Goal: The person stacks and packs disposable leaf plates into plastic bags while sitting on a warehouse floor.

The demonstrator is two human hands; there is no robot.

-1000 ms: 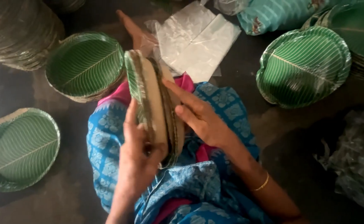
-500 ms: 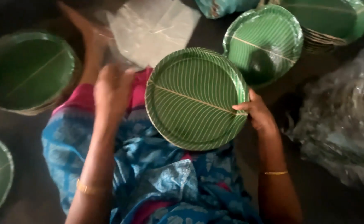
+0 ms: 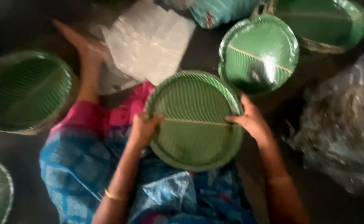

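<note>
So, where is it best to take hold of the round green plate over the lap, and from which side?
Probably at the raised rim of the green plate, from its two opposite sides. It lies face up and nearly flat, so the rim is the only edge for fingers. The left hand and right hand hold it there, thumbs on top.

Head view: dim, uneven light, brightest on the white plastic sheets at top centre, with corners falling to near black. Motion blur softens everything; leaf-patterned plate and both hands lack crisp edges. Faint sheen on clear wrapping.
</note>
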